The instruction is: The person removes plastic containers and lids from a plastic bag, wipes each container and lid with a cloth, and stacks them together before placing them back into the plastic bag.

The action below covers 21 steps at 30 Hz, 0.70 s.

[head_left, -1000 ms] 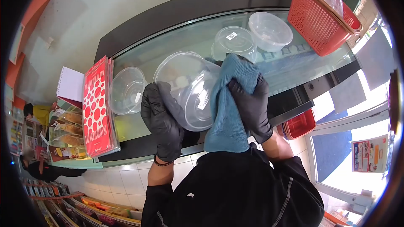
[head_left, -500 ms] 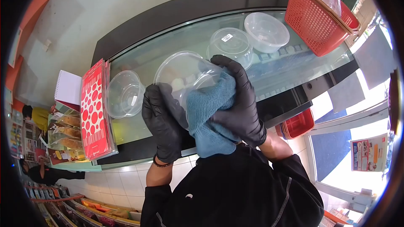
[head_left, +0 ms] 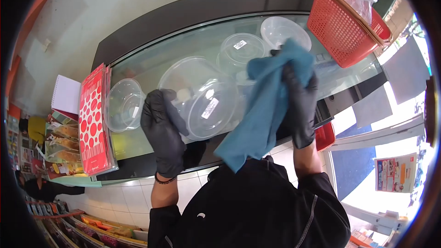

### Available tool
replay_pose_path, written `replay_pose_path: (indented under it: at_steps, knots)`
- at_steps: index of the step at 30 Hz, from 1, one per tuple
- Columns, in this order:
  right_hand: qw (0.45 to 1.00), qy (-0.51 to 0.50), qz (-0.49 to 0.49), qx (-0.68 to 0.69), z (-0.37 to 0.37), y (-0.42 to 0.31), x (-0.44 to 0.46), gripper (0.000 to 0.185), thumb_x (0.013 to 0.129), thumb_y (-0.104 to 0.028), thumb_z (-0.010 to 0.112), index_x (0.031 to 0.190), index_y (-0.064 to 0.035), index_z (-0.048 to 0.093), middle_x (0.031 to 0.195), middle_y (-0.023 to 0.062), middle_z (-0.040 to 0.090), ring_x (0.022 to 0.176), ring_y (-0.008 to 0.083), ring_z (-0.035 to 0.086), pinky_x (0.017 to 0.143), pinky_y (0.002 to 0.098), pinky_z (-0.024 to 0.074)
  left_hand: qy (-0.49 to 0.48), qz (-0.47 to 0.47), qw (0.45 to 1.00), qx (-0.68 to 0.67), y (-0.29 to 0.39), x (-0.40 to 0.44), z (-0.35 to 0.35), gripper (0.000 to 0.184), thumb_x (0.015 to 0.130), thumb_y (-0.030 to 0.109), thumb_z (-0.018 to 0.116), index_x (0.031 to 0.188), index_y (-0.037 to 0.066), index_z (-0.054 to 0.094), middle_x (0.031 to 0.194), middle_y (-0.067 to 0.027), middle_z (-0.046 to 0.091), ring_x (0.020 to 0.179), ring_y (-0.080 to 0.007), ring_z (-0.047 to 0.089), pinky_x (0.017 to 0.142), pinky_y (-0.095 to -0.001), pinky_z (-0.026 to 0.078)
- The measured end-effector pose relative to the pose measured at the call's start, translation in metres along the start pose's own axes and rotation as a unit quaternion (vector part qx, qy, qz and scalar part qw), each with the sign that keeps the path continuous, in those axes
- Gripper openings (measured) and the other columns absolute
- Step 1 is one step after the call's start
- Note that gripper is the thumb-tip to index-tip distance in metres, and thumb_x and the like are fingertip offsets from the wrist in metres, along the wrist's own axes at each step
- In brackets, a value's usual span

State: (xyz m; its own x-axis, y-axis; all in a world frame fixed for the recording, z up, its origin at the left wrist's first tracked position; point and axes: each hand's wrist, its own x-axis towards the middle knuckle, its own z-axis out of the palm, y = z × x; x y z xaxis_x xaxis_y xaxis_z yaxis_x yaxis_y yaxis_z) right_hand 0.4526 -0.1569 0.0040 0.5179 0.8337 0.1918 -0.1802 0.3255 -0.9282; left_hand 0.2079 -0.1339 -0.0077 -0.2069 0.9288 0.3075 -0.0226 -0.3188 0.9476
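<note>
My left hand (head_left: 164, 131), in a black glove, grips the left side of a large clear plastic bowl (head_left: 197, 80). The bowl is tipped so that its base, with a white label, faces me. To the right of it, my gloved right hand (head_left: 301, 103) holds a blue cloth (head_left: 262, 110) that hangs down, apart from the bowl. A smaller clear bowl (head_left: 124, 103) lies left of my left hand. Behind the cloth are an upturned clear bowl (head_left: 241, 48) with a label and a whitish bowl (head_left: 285, 32).
These bowls are on a glass-topped counter (head_left: 151, 57) with a dark back ledge (head_left: 193, 11). A red basket (head_left: 340, 32) holding a plastic bag stands at the right end. At the left are red dotted packages (head_left: 94, 124), a notebook (head_left: 68, 95) and packed snacks (head_left: 64, 144). Another person (head_left: 46, 188) is far left.
My right hand has pulled the blue cloth off the bowl and moved right, and the cloth now hangs loose. My left hand keeps its hold on the bowl.
</note>
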Motion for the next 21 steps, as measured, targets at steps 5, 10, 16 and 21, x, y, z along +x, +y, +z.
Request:
replay_pose_path:
  at_steps: [5,10,16,21]
  knots:
    - [0.990,-0.082,-0.115,0.031,-0.015,0.012,-0.010,0.048,0.090,-0.026,0.066,0.127,0.0008,0.054,0.124,0.0138,0.061,0.108,0.0177,0.059,0.092,0.0336,0.0479,-0.029,0.014,0.998,0.053,0.030,0.001,0.012,0.025,0.101,0.021,0.051,0.087,0.005,0.064,0.057,0.0015,0.056,0.043,-0.0118,0.052,0.044,-0.0255,0.040]
    - [0.775,-0.437,-0.393,-0.232,0.023,-0.008,-0.004,0.073,0.070,-0.026,0.072,0.136,-0.0045,0.050,0.145,0.0147,0.045,0.138,0.0382,0.036,0.117,0.0476,0.0191,-0.161,0.316,0.898,0.260,0.032,-0.009,0.035,0.013,0.094,0.012,0.057,0.085,0.004,0.064,0.068,-0.0065,0.065,0.054,-0.0211,0.064,0.051,-0.0286,0.046]
    - [0.939,-0.313,-0.121,0.074,0.013,0.007,-0.014,0.065,0.093,-0.033,0.060,0.143,0.0014,0.037,0.145,0.0152,0.041,0.128,0.0239,0.041,0.105,0.0374,0.0337,-0.115,0.286,0.931,0.198,0.023,-0.027,0.016,0.018,0.094,0.014,0.055,0.082,0.003,0.063,0.068,-0.0045,0.065,0.055,-0.0208,0.062,0.055,-0.0319,0.047]
    - [0.953,-0.292,-0.025,0.079,-0.004,0.003,-0.009,0.051,0.096,-0.026,0.058,0.139,-0.0023,0.043,0.125,0.0053,0.057,0.093,0.0114,0.058,0.084,0.0294,0.0494,0.128,0.513,0.712,0.462,-0.022,-0.012,-0.007,0.022,0.093,0.019,0.059,0.105,0.000,0.060,0.102,-0.0164,0.064,0.078,-0.0280,0.065,0.067,-0.0394,0.052]
